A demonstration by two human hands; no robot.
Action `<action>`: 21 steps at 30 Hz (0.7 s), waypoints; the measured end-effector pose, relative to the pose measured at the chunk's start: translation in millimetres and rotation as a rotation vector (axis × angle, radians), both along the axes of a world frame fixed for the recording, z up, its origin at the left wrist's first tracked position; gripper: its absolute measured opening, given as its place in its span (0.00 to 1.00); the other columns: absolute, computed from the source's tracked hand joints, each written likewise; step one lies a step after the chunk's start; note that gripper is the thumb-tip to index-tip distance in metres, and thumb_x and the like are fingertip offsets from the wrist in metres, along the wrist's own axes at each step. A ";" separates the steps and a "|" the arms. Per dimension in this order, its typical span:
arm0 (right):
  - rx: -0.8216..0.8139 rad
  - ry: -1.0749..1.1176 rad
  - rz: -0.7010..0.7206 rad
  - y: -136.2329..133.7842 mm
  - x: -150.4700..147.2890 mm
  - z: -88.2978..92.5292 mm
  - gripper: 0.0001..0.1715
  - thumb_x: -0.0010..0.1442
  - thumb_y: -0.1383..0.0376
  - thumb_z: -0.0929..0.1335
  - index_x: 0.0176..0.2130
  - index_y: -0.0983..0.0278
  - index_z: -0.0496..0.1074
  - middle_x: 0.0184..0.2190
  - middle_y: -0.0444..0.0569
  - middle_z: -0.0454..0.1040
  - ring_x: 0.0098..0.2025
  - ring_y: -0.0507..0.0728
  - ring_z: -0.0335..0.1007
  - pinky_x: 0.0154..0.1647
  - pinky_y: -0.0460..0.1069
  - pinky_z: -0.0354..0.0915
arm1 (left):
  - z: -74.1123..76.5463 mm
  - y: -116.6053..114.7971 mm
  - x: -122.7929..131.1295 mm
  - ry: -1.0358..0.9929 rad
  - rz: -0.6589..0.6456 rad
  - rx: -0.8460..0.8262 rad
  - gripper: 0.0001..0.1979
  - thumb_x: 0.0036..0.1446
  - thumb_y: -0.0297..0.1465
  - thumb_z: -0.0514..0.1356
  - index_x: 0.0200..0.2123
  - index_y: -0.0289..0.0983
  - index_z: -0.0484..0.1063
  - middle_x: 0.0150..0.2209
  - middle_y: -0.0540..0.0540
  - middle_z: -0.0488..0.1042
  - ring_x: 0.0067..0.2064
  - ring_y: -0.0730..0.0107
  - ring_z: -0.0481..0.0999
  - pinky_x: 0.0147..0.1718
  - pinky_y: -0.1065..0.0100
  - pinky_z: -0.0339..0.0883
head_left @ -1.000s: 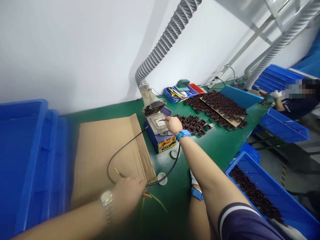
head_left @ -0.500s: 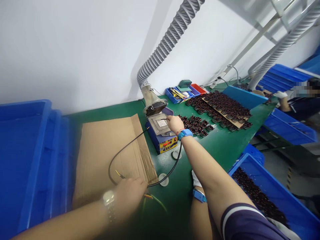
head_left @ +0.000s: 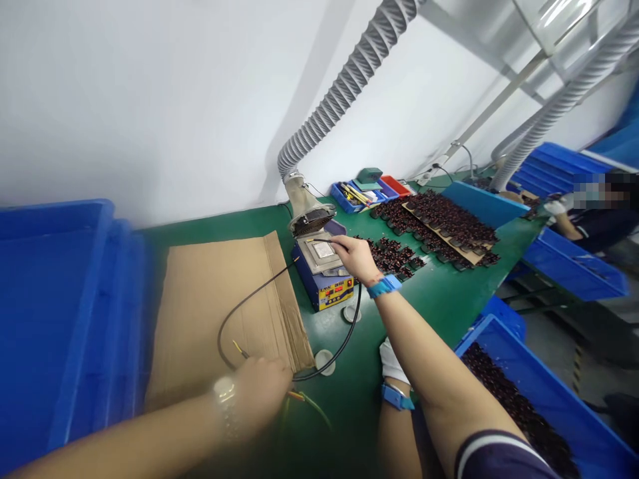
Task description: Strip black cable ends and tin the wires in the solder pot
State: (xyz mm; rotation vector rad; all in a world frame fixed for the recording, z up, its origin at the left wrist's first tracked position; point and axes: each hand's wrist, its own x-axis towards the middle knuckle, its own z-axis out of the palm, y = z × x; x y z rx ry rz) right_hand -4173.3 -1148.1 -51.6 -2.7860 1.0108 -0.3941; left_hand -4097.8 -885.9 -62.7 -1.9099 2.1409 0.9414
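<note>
My left hand, with a watch on its wrist, is closed round a black cable above the table. Stripped coloured wires stick out beneath the fist, and a yellow-tipped end shows on its far side. The cable loops up to my right hand, which wears a blue wrist strap and pinches one end. That thin end lies over the shiny square on top of a blue solder pot. Below my right arm rests a white-gloved hand, seemingly another person's, its fingers mostly hidden.
A fume hose hangs over the pot. Flat cardboard and stacked blue bins lie left. Dark components and tool trays occupy the right. A filled blue bin stands lower right; a co-worker sits beyond.
My right hand has drawn back slightly right and toward me, so more of the cable end shows over the pot. My left hand has barely moved and still grips the cable.
</note>
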 end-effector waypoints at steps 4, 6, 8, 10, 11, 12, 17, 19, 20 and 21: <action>0.017 -0.305 0.245 44.0 -18.2 26.8 0.14 0.57 0.62 0.61 0.40 0.61 0.71 0.36 0.46 0.75 0.38 0.53 0.70 0.40 0.47 0.65 | -10.1 5.6 -4.1 0.007 -0.032 -0.003 0.13 0.45 0.18 0.51 0.34 0.31 0.70 0.33 0.35 0.74 0.35 0.50 0.74 0.30 0.56 0.67; 0.026 -0.428 0.328 59.7 -25.8 37.3 0.12 0.56 0.64 0.62 0.39 0.60 0.72 0.34 0.47 0.75 0.35 0.53 0.71 0.37 0.48 0.66 | -12.8 7.6 -5.5 0.012 -0.001 -0.008 0.12 0.45 0.18 0.52 0.32 0.30 0.71 0.30 0.34 0.74 0.34 0.49 0.74 0.29 0.56 0.66; 0.024 -0.457 0.363 69.2 -31.0 46.5 0.12 0.56 0.65 0.62 0.39 0.59 0.71 0.33 0.46 0.75 0.34 0.53 0.71 0.36 0.48 0.66 | -12.2 9.2 -6.4 0.015 0.039 -0.015 0.11 0.45 0.18 0.52 0.31 0.30 0.71 0.29 0.33 0.74 0.34 0.48 0.74 0.29 0.55 0.66; 0.012 -0.471 0.383 74.0 -31.9 55.8 0.11 0.56 0.67 0.63 0.39 0.59 0.71 0.33 0.46 0.75 0.33 0.52 0.70 0.35 0.47 0.66 | -9.8 11.0 -6.8 0.022 0.055 -0.017 0.11 0.46 0.18 0.52 0.31 0.30 0.72 0.30 0.32 0.74 0.35 0.48 0.73 0.30 0.55 0.65; 0.002 -0.479 0.392 75.5 -29.9 61.0 0.11 0.56 0.67 0.63 0.39 0.59 0.71 0.32 0.46 0.75 0.33 0.52 0.70 0.35 0.47 0.66 | -8.6 12.2 -6.9 0.040 0.066 -0.014 0.11 0.46 0.18 0.52 0.31 0.30 0.72 0.31 0.32 0.74 0.36 0.47 0.73 0.31 0.54 0.65; -0.009 -0.487 0.403 76.9 -25.6 66.7 0.11 0.56 0.67 0.63 0.39 0.59 0.71 0.31 0.45 0.75 0.32 0.52 0.70 0.34 0.46 0.66 | -7.8 13.5 -6.8 0.069 0.083 -0.010 0.11 0.45 0.18 0.52 0.30 0.31 0.72 0.31 0.32 0.74 0.37 0.46 0.73 0.32 0.53 0.65; -0.110 -0.435 0.554 91.1 34.0 100.5 0.13 0.58 0.65 0.61 0.42 0.59 0.70 0.34 0.45 0.73 0.37 0.53 0.68 0.40 0.49 0.65 | -13.3 16.4 -5.8 0.343 0.297 -0.033 0.05 0.48 0.26 0.54 0.29 0.34 0.70 0.34 0.36 0.74 0.39 0.50 0.72 0.35 0.58 0.64; -0.211 -0.365 0.646 100.1 64.4 111.8 0.16 0.58 0.65 0.61 0.46 0.60 0.67 0.42 0.47 0.70 0.47 0.55 0.63 0.49 0.53 0.60 | -18.0 12.3 -4.0 0.479 0.451 -0.042 0.05 0.51 0.29 0.52 0.30 0.36 0.67 0.32 0.41 0.73 0.35 0.59 0.73 0.30 0.65 0.65; -0.255 -0.335 0.675 104.7 76.4 115.1 0.19 0.57 0.65 0.61 0.49 0.61 0.64 0.46 0.48 0.67 0.51 0.56 0.58 0.53 0.55 0.57 | -20.3 8.8 -2.2 0.549 0.541 -0.037 0.06 0.53 0.29 0.49 0.31 0.36 0.65 0.30 0.44 0.72 0.31 0.65 0.73 0.27 0.68 0.64; -0.282 -0.317 0.686 109.0 84.9 116.1 0.22 0.57 0.65 0.62 0.52 0.63 0.61 0.50 0.50 0.64 0.54 0.57 0.54 0.56 0.57 0.53 | -22.5 4.7 0.3 0.621 0.632 -0.027 0.07 0.55 0.29 0.47 0.32 0.36 0.63 0.28 0.46 0.71 0.26 0.70 0.71 0.22 0.71 0.62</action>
